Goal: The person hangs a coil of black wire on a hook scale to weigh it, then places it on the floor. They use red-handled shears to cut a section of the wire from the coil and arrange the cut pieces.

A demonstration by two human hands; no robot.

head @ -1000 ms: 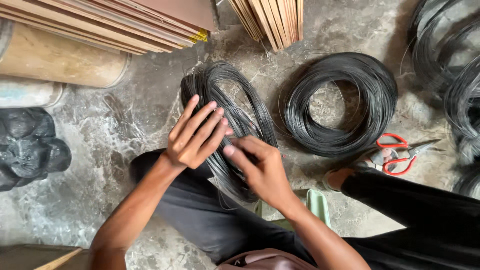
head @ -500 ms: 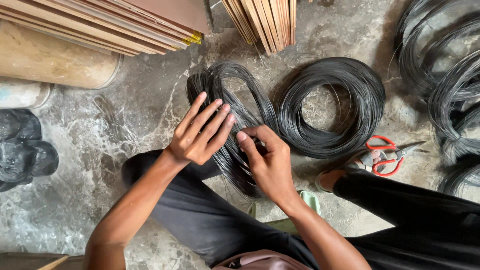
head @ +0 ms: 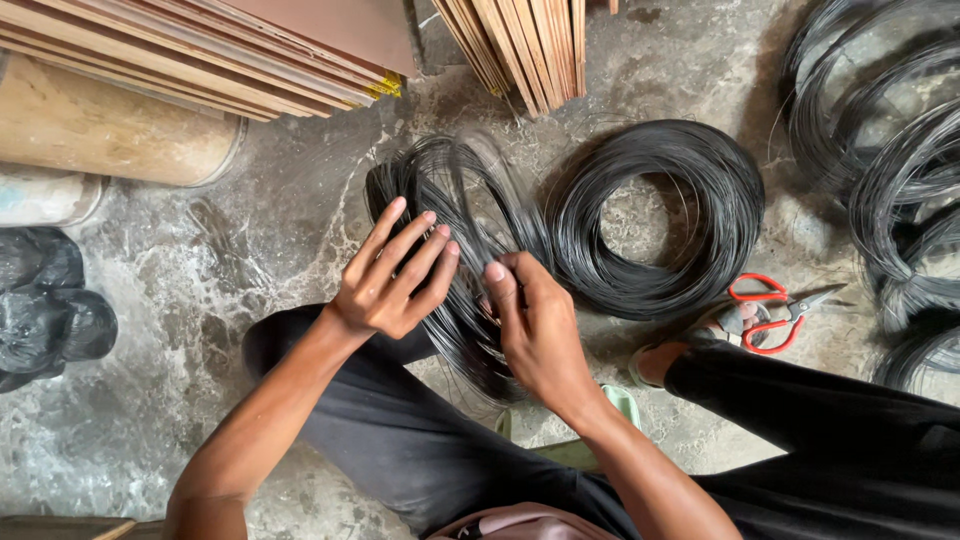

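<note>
**Both hands on a coil of black wire**

Left hand (head: 385, 280) lies with fingers spread and extended against the near side of the upright wire coil (head: 450, 215), apparently steadying it. Right hand (head: 535, 325) is curled, thumb and fingers pinching strands where the loop narrows; the far part of the coil is blurred, so the exact strand is unclear. Coil rests against the person's leg. Beyond the right hand a second coil (head: 655, 215) lies flat on the floor; red-handled scissors (head: 775, 310) sit farther right.

Soft even daylight, faint shadows, sharp floor (head: 250, 260), motion blur on wire coil (head: 455, 190) at upper centre
</note>
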